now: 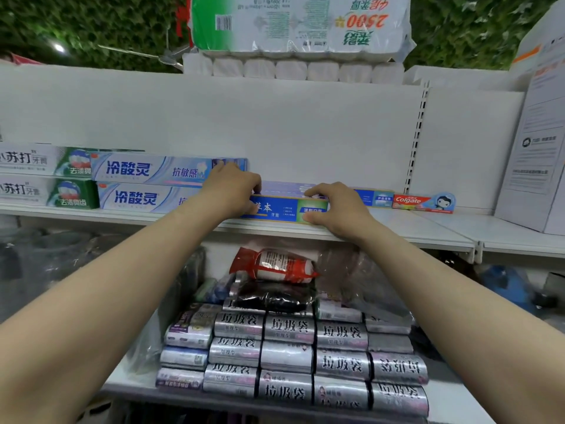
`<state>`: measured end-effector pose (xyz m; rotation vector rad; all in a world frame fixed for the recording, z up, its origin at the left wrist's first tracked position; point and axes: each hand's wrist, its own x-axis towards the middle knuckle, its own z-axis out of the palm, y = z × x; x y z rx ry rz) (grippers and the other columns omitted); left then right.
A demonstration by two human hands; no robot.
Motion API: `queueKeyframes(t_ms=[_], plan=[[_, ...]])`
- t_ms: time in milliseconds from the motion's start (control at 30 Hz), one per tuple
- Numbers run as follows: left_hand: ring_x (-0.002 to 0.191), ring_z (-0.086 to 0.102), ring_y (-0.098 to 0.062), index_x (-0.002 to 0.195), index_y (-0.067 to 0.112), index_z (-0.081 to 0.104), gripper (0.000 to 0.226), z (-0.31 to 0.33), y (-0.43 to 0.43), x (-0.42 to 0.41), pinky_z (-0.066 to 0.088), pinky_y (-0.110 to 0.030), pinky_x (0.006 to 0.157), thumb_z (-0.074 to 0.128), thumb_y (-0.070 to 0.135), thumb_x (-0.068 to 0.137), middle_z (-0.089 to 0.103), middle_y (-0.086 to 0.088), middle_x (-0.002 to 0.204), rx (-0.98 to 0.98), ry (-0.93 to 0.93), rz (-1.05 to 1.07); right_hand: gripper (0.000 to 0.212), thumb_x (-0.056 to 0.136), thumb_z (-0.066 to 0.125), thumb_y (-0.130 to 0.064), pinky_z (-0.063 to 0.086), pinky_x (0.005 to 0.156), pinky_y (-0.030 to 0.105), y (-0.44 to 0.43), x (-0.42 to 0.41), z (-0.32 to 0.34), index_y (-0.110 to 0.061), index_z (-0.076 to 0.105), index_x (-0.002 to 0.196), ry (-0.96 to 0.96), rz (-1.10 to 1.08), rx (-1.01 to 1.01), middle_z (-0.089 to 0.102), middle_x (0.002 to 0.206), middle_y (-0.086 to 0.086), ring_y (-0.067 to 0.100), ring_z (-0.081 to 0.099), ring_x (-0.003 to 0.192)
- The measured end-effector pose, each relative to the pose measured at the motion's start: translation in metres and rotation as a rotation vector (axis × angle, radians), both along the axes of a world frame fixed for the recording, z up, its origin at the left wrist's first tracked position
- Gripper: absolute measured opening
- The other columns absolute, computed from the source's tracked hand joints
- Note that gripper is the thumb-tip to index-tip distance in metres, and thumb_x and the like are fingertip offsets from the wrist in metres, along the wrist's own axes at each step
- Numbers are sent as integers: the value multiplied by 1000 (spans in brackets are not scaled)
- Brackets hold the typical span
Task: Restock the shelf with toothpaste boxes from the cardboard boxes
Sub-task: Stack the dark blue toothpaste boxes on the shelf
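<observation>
We see a long blue toothpaste box (pixel 282 208) with a green right end, white characters and a yellow edge, lying lengthwise near the front of the white shelf (pixel 406 228), just right of two stacked pale blue boxes (pixel 146 185) and well left of a small red Colgate box (pixel 423 202). The shelf has a plain white back panel, with tissue packs (pixel 301 24) on top and silver bag rolls (pixel 289 356) on the shelf below. Our left hand (pixel 232 189) curls over the box's left end, and our right hand (pixel 334 206) clamps its right end, fingers on top, thumb at the front.
</observation>
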<state>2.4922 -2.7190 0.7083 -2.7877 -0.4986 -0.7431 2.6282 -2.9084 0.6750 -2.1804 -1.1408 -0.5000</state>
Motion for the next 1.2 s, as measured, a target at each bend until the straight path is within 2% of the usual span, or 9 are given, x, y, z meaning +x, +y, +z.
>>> queueKeyframes(t_ms=[67,233,367,533,667,767,967,1067,1200], plan=[[122,45,-29,125,27,58,49,-2,-14,-4,34,-43,105,71,44,81,63,-4,119,-41,-8,25,58,80,79,-37,40,95,30,-8,-1,0,-28,57,132,21,4,4,57,126,3,20,52,119],[127,47,-22,133,25,55,62,-4,-77,-14,39,-33,101,77,43,78,53,-3,137,-449,-134,-198,63,77,81,-37,43,103,35,-60,2,6,-28,55,134,76,34,77,59,130,3,20,55,120],[125,48,-21,133,22,54,62,-10,-139,-10,34,-24,91,79,36,79,53,-3,137,-507,-166,-220,60,79,80,-36,40,102,32,-123,8,12,-30,56,134,26,12,-36,59,133,4,23,53,124],[123,51,-25,131,21,56,66,-27,-223,15,39,-31,101,83,33,73,55,-7,135,-522,-177,-238,63,76,83,-35,37,101,31,-214,19,8,-30,57,132,-2,-9,-206,55,137,6,24,49,128],[121,53,-24,130,20,58,66,-56,-293,36,40,-29,100,85,32,71,55,-6,133,-564,-105,-263,66,72,86,-39,42,97,33,-283,30,-11,-31,55,130,22,-64,-327,53,137,5,25,51,122],[121,52,-26,129,20,58,68,-83,-340,54,39,-30,101,86,34,69,55,-9,132,-571,-43,-252,72,69,87,-42,46,95,36,-330,41,-34,-34,53,132,51,-100,-421,54,127,7,27,53,115],[124,46,-35,131,25,54,74,-156,-398,81,40,-42,105,86,41,66,49,-13,133,-629,130,-150,74,70,85,-44,45,96,37,-393,63,-99,-35,49,134,143,-105,-557,49,124,7,28,50,118],[127,43,-31,137,23,50,75,-202,-420,87,38,-36,103,84,37,71,46,-11,135,-702,228,-122,71,75,83,-41,44,96,39,-419,71,-143,-37,46,136,256,-93,-613,43,118,1,28,48,118],[125,47,-32,138,21,49,79,-262,-436,92,40,-35,102,84,42,70,49,-15,136,-746,370,-95,75,77,82,-40,40,104,39,-437,77,-202,-32,44,141,370,-97,-669,47,137,13,33,45,129]])
